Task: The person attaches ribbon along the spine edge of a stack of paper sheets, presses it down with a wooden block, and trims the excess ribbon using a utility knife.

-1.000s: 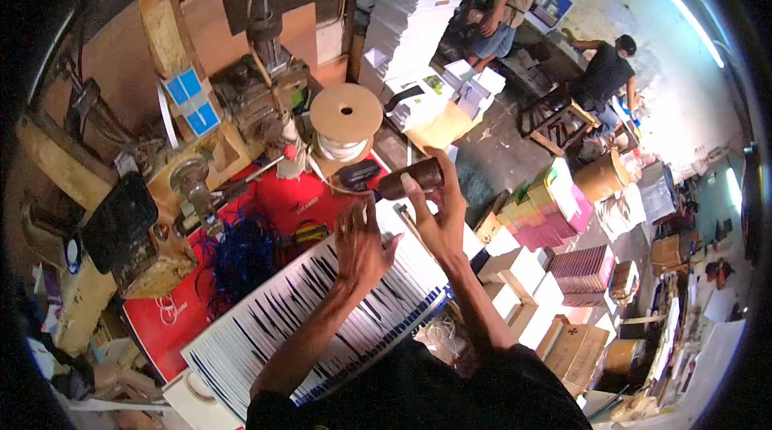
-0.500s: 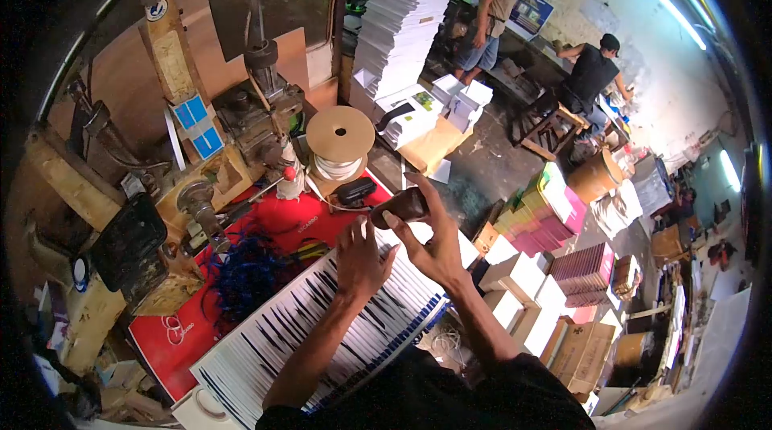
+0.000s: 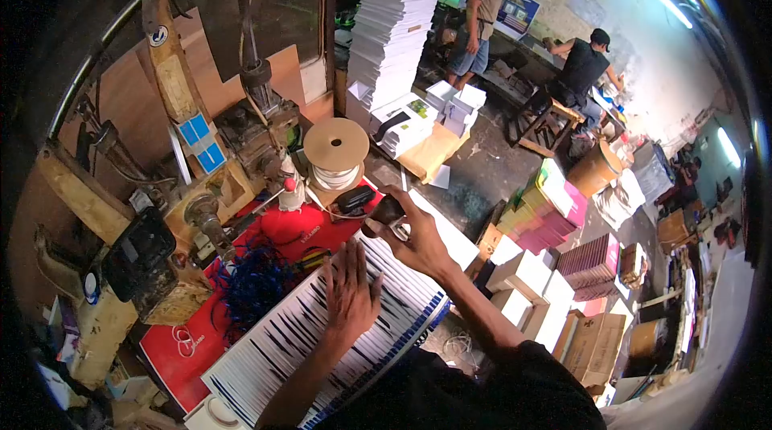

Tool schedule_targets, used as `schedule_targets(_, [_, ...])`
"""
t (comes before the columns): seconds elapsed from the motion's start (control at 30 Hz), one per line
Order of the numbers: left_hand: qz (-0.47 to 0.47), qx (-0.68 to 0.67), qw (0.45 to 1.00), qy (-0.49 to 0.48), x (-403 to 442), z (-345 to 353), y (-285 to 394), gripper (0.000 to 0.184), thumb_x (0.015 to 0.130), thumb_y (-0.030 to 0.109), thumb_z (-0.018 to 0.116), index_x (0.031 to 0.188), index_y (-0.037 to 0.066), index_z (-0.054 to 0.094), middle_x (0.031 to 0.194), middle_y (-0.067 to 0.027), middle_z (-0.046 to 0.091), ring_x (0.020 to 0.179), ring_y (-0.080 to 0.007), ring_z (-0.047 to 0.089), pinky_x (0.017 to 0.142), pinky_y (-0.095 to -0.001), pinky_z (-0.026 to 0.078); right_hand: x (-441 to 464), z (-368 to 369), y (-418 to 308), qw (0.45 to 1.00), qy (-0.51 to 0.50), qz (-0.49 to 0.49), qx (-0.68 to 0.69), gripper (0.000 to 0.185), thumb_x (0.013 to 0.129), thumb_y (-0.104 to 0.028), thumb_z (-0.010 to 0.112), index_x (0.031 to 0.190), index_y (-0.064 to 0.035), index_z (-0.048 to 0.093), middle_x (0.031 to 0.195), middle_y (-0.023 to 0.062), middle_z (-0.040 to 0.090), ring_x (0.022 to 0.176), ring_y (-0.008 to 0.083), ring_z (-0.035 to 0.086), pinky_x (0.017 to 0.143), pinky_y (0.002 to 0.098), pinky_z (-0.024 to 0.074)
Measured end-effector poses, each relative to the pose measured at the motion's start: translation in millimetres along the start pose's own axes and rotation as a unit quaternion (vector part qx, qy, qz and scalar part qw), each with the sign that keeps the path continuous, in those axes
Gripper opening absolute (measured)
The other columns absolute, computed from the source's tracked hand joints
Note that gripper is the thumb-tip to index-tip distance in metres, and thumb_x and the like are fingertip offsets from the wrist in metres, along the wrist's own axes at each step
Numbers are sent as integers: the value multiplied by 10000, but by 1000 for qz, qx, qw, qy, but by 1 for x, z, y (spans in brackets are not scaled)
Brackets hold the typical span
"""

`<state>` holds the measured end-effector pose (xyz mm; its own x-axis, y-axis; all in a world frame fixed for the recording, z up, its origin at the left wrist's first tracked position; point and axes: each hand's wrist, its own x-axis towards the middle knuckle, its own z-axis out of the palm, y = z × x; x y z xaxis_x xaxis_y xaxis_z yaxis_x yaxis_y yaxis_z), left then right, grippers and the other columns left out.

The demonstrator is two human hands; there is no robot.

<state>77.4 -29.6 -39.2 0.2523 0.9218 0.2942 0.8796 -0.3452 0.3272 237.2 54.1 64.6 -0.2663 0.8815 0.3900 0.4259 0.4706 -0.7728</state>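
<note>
Right hand [image 3: 418, 243] grips a dark brown block [image 3: 383, 217], thumb on the near side, fingers curled round the far side. Block is raised over the upper end of a long row of white paper booklets [image 3: 394, 295]; whether its lower edge touches them, cannot tell. Left hand [image 3: 352, 301] lies palm down on the row, fingers extended and lightly parted, thumb a little out to the side.

Row sits aslant, booklets packed side by side, dark streaks between them, blue along the near edge. Red sheet [image 3: 281, 225] beyond, bearing a tangle of blue strands [image 3: 256, 281], a small black case [image 3: 355, 199] and, near the case, a spool of white cord [image 3: 338, 149].

Handling, by judgement: block looks rigid, fairly dense, smooth enough to slip; best held round its middle, thumb opposed to fingers. Booklets likely light singly, heavy as a row, flexible, easily fanned or creased at corners. Flat palm pressure suits them; for lifting, both ends of the row, squeezed inward.
</note>
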Motion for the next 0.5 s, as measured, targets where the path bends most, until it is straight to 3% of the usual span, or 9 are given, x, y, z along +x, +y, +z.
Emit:
schedule_targets(0.1, [-26, -6, 1000, -14, -6, 11, 18, 758, 1056, 352, 552, 1610, -95, 295, 1711, -265, 263, 1587, -414, 257, 1270, -660, 145, 7, -1, 1, 1000, -1, -21, -5, 570, 941, -145, 809, 1426, -30, 532, 1049, 180, 765, 973, 268, 772, 891, 395, 593])
schedule_targets(0.13, [31, -37, 999, -25, -8, 11, 24, 734, 1066, 348, 531, 1623, -66, 292, 1713, -255, 261, 1590, -414, 251, 1272, -664, 132, 11, -3, 0, 1000, -8, -26, -5, 565, 941, -125, 806, 1425, -24, 533, 1047, 180, 765, 970, 264, 774, 885, 389, 594])
schedule_targets(0.17, [88, -68, 993, -35, -9, 12, 31, 712, 1076, 345, 509, 1636, -36, 289, 1715, -246, 259, 1592, -414, 244, 1275, -667, 119, 17, -6, 1, 998, -38, -38, 18, 686, 935, -130, 800, 1522, -35, 458, 1213, 268, 722, 1054, 398, 749, 876, 470, 584])
schedule_targets(0.2, [98, -49, 989, -102, -6, 4, 43, 668, 1095, 350, 468, 1646, 13, 299, 1704, -238, 284, 1596, -406, 239, 1275, -672, 116, 21, -8, -2, 998, -22, -57, 9, 695, 930, -125, 799, 1530, -45, 456, 1229, 278, 710, 1062, 413, 740, 883, 475, 580])
schedule_targets(0.23, [113, -73, 988, -77, -10, 10, 48, 650, 1112, 385, 421, 1633, 9, 324, 1702, -241, 286, 1593, -410, 246, 1275, -670, 129, 25, -9, -5, 997, -5, -76, 0, 705, 925, -120, 797, 1537, -54, 453, 1245, 287, 698, 1071, 428, 730, 890, 480, 575])
schedule_targets(0.27, [115, -76, 989, -54, -14, 16, 50, 637, 1112, 417, 414, 1600, 8, 384, 1670, -232, 345, 1586, -409, 262, 1275, -665, 133, 27, -6, -5, 997, -4, -79, 1, 705, 925, -120, 797, 1537, -54, 453, 1245, 287, 698, 1071, 428, 730, 890, 480, 575])
schedule_targets(0.33, [120, -78, 989, -33, -16, 16, 50, 635, 1113, 449, 407, 1566, 7, 443, 1637, -223, 405, 1578, -409, 278, 1275, -660, 137, 24, 2, 4, 993, 76, -74, -47, 578, 954, -110, 790, 1466, -31, 535, 1055, 163, 767, 965, 238, 759, 861, 392, 596])
schedule_targets(0.43, [121, -60, 989, -51, -22, 25, 50, 639, 1128, 424, 356, 1616, 13, 352, 1681, -255, 325, 1584, -424, 264, 1284, -653, 115, 5, 30, 41, 998, -1, -6, -65, 574, 967, -115, 773, 1475, -43, 516, 1053, 166, 767, 960, 272, 763, 839, 398, 598])
schedule_targets(0.5, [127, -66, 988, -50, -24, 35, 45, 620, 1120, 402, 394, 1606, 16, 372, 1662, -264, 355, 1581, -425, 272, 1282, -651, 129, 5, 32, 46, 992, -12, -95, -88, 548, 983, -122, 752, 1459, -35, 495, 1059, 196, 758, 970, 314, 760, 794, 408, 602])
